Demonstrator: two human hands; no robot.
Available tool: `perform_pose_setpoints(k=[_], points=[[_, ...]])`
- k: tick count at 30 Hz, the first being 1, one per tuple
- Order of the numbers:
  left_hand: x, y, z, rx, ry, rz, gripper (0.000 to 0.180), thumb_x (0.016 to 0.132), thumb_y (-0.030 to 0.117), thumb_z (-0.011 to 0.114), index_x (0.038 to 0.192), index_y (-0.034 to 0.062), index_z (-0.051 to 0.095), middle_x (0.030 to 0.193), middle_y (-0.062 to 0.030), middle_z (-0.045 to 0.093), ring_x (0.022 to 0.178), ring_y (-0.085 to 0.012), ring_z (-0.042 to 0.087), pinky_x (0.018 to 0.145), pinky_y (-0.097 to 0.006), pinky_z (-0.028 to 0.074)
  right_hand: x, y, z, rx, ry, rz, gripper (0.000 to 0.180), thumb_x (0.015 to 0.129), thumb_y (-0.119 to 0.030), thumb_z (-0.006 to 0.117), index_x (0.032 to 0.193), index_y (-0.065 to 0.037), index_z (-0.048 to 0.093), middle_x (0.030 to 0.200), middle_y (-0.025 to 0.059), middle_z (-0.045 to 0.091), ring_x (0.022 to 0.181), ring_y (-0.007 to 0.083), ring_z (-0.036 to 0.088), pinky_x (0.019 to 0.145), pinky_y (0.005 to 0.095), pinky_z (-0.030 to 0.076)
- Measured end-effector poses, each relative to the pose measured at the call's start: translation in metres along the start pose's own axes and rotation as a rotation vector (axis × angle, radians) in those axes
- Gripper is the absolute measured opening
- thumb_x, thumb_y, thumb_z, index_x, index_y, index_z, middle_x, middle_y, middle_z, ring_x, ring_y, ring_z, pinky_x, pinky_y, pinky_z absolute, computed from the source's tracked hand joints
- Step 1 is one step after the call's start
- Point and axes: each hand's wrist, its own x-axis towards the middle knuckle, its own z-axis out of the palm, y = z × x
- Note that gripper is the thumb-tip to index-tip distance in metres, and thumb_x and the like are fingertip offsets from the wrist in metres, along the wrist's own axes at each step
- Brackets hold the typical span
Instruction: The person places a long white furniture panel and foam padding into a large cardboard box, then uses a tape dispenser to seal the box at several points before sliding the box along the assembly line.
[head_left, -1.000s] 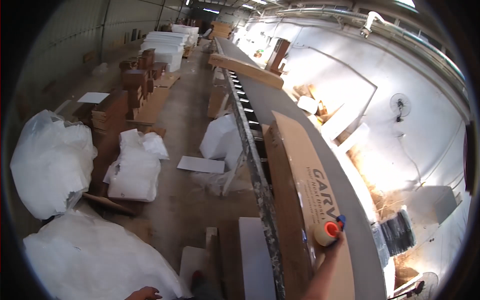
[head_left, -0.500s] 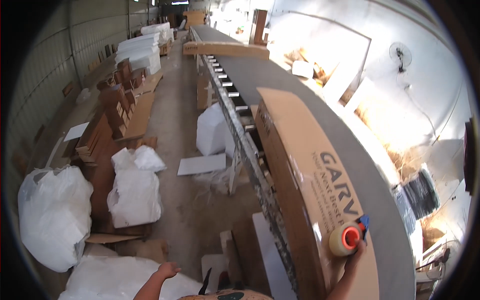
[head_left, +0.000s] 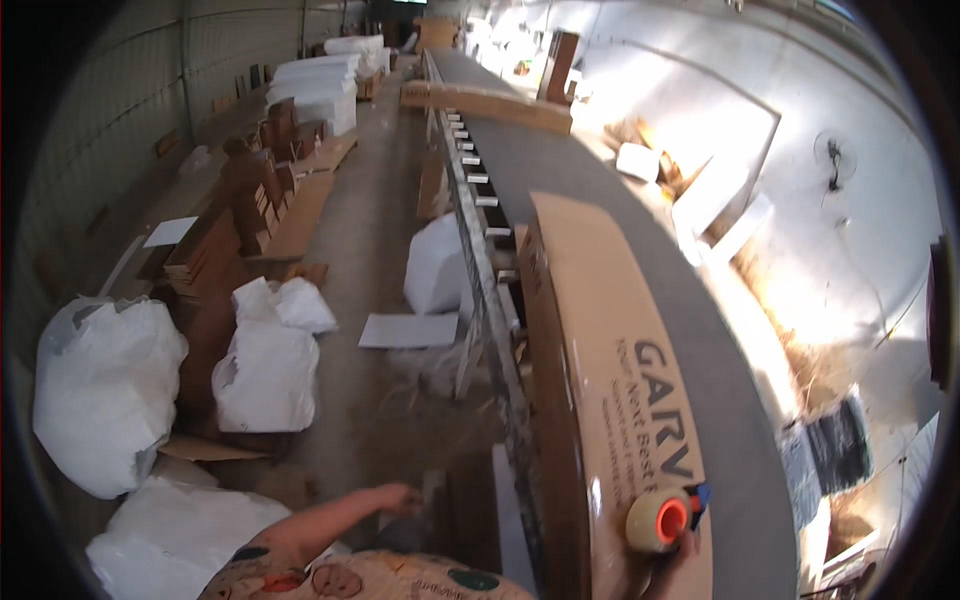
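Note:
A packing tape dispenser [head_left: 655, 524] with an orange hub, a wide roll of tape and a blue end is in my right hand [head_left: 688, 546], whose fingers are closed on it. It rests on or just over the near end of a long cardboard carton [head_left: 590, 290] with dark print on top. The carton lies lengthwise along the left side of the grey conveyor belt [head_left: 735, 400]. My left hand [head_left: 400, 498] reaches across in front of my body, over the floor left of the conveyor, apart from the carton. Its fingers are small and blurred; nothing shows in them.
Another long carton [head_left: 490, 107] lies across the belt farther off. The conveyor's metal side frame [head_left: 490, 300] runs along its left. White wrapped bundles [head_left: 105, 400], a white sheet [head_left: 408, 331] and stacked brown boards [head_left: 205, 245] lie on the floor at left. Black rolled material [head_left: 840, 445] stands at right.
The view has shifted, and the carton and dispenser appear lower and farther left. My left arm has swung rightward across my front. The right hand keeps its hold on the dispenser.

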Motion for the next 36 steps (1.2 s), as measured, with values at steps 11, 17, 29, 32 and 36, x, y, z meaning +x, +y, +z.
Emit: perform_pose_setpoints(k=[11, 17, 29, 32, 36], points=[[0.126, 0.076, -0.249, -0.452, 0.513, 0.039, 0.051, 0.087, 0.048, 0.057, 0.117, 0.0071, 0.061, 0.111, -0.0126, 0.065, 0.104, -0.0262, 0.061, 0.089, -0.034, 0.047, 0.042, -0.041, 0.027, 0.573, -0.19, 0.889, 0.049, 0.085, -0.02, 0.057, 0.128, 0.003, 0.051, 0.125, 0.0161, 0.056, 0.116, 0.0272, 0.053, 0.097, 0.0341, 0.042], [0.326, 0.083, -0.439, -0.681, 0.809, 0.247, 0.052, 0.086, 0.051, 0.059, 0.104, 0.0026, 0.056, 0.103, -0.0132, 0.063, 0.096, -0.0271, 0.059, 0.085, -0.04, 0.046, 0.088, -0.107, 0.076, 0.109, 0.154, 1.033, 0.042, 0.075, -0.03, 0.066, 0.104, 0.002, 0.064, 0.089, 0.0058, 0.065, 0.079, 0.015, 0.06, 0.071, 0.0273, 0.047], [0.515, -0.036, -0.625, -0.906, 0.923, 0.153, 0.045, 0.08, 0.025, 0.069, 0.108, -0.0101, 0.061, 0.109, -0.0142, 0.064, 0.098, -0.0205, 0.061, 0.085, -0.033, 0.048, -0.018, -0.181, 0.148, -1.244, 0.419, 0.509, 0.018, 0.083, -0.019, 0.062, 0.094, -0.005, 0.069, 0.091, 0.01, 0.063, 0.086, 0.029, 0.056, 0.078, 0.041, 0.046], [0.512, -0.026, -0.621, -1.148, 0.656, 0.417, 0.041, 0.083, 0.025, 0.067, 0.11, -0.0059, 0.062, 0.11, -0.0117, 0.063, 0.1, -0.0188, 0.06, 0.088, -0.033, 0.046, -0.009, -0.18, 0.151, -1.274, 0.467, 0.574, 0.016, 0.081, -0.018, 0.062, 0.089, -0.006, 0.07, 0.091, 0.0078, 0.064, 0.085, 0.0275, 0.057, 0.077, 0.0392, 0.046], [0.528, -0.052, -0.635, -1.137, 0.551, 0.51, 0.041, 0.089, 0.027, 0.058, 0.116, -0.0034, 0.06, 0.116, -0.0115, 0.061, 0.107, -0.0207, 0.057, 0.093, -0.033, 0.044, 0.002, -0.181, 0.152, -1.273, 0.492, 0.526, 0.014, 0.076, -0.013, 0.061, 0.085, -0.007, 0.071, 0.086, 0.0048, 0.065, 0.079, 0.0258, 0.058, 0.074, 0.037, 0.047]])
